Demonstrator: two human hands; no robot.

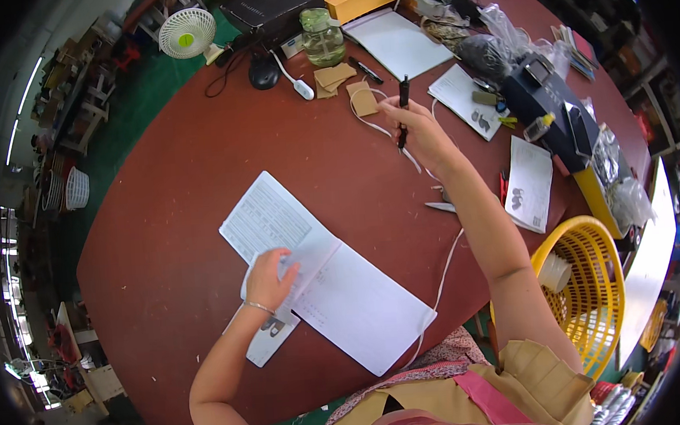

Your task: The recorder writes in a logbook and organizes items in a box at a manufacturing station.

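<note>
A booklet [361, 308] lies spread on the table, tilted, with a printed page [266, 217] at its upper left and a mostly blank page at lower right. My left hand [266, 282] rests over it near the fold, thumb and forefinger apart, beside a blurred, partly raised leaf. Under that wrist a paper with a dark picture [271, 333] pokes out. Farther off, at the right, my right hand [419, 133] grips a black pen [403, 92], held upright above the table. A white cord [446, 264] and scissors [441, 205] lie near my right forearm.
Beyond are brown card pieces [334, 78], a black mouse [264, 72], a jar of liquid [322, 38] and a small fan [187, 33]. At the right stand a dark box [544, 106], picture sheets [529, 181] and a yellow basket [616, 273].
</note>
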